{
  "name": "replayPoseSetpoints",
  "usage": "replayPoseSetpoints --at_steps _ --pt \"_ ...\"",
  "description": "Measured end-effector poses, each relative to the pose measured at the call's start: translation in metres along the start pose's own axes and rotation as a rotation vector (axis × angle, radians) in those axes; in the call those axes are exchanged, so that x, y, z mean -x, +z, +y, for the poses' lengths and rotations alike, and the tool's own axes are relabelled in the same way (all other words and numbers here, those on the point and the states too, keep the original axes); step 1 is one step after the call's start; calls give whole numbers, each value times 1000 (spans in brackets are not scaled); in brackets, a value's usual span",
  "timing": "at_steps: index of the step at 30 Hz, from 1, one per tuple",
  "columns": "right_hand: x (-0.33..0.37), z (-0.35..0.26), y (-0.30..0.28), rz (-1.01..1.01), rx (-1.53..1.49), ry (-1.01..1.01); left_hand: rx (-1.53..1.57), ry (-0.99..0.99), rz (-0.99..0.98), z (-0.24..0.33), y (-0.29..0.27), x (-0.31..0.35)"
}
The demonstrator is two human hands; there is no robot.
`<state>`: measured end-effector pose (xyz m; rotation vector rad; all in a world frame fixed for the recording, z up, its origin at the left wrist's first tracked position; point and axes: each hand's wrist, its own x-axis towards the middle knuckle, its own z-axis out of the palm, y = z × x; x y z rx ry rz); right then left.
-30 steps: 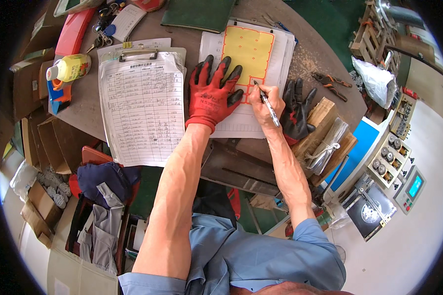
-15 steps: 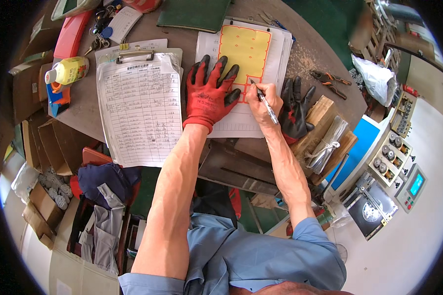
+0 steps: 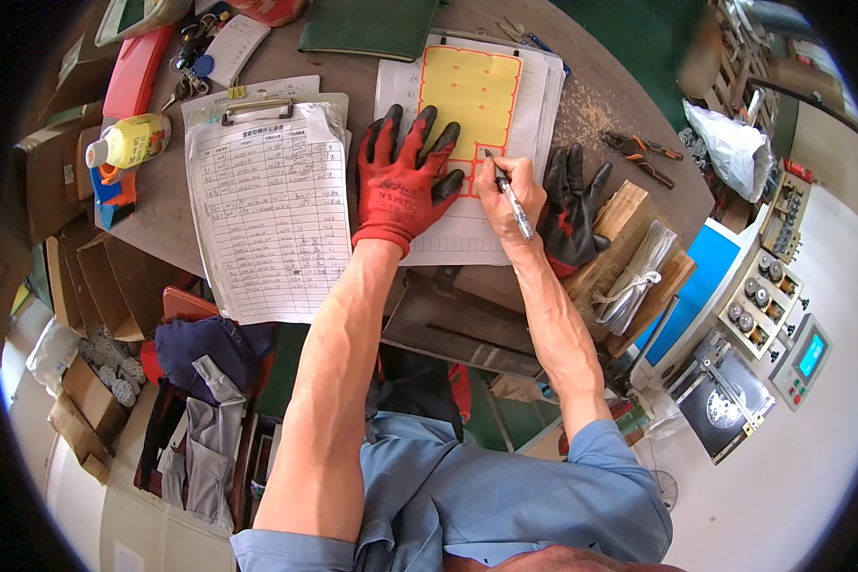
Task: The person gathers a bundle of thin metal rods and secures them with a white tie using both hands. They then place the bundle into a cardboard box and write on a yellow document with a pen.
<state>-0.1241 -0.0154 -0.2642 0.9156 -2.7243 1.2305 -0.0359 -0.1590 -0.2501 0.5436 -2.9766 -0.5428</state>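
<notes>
My left hand (image 3: 402,181), in a red work glove with black fingertips, lies flat with fingers spread across the yellow label sheet (image 3: 467,91) and the paper under it. That sheet has red outlines and rests on a stack of white papers (image 3: 543,105) on a clipboard. Bare, my right hand (image 3: 508,195) grips a pen (image 3: 513,207), its tip at the lower part of the yellow sheet. Just right of it lies a loose black and red glove (image 3: 570,210). A second clipboard with a filled-in form (image 3: 272,210) lies left of my gloved hand.
Pliers (image 3: 643,157) and wooden blocks (image 3: 624,229) with a tied plastic bundle (image 3: 629,286) lie on the right of the table. A yellow bottle (image 3: 133,140), keys (image 3: 191,86) and a green folder (image 3: 367,27) sit farther left and back. A machine with a lit display (image 3: 810,355) stands right.
The view has shifted very slightly. My right hand and the pen have moved only a little, and my left hand stays flat on the sheet.
</notes>
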Motion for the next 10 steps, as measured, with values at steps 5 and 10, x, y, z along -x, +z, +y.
replayPoseSetpoints --at_steps 5,10 --pt "0 -2 -2 -13 -49 31 0 -1 -4 1 -2 -1" --pt "-1 -3 -2 9 -20 12 3 2 -1 0 -3 -1"
